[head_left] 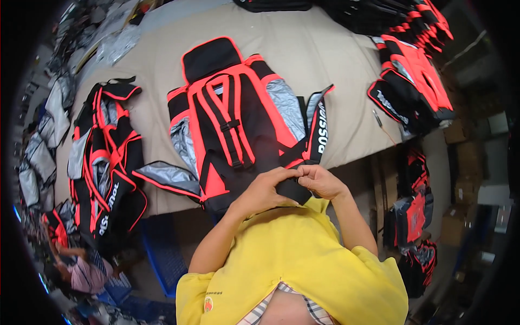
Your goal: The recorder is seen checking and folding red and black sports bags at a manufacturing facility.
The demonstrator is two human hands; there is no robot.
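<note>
A black, neon-coral and silver backpack [271,130] lies on the table with its shoulder straps facing up and its bottom edge toward me. Its top flap is spread out at the far end, and loose side flaps stick out left and right. My left hand [266,189] curves over the black lower right corner, thumb and fingers around the fabric. Beside it, my right hand [320,182] is closed in a pinch, its fingertips meeting the left fingertips at that corner. Whatever small part sits between the right fingers is hidden.
A similar backpack [103,162] hangs over the table's left edge. Another folded one [414,81] lies at the right, near a thin pen-like tool [377,118]. Black bags [374,13] are piled at the far right. A blue crate [162,254] stands below the table, and a person [89,271] is at lower left.
</note>
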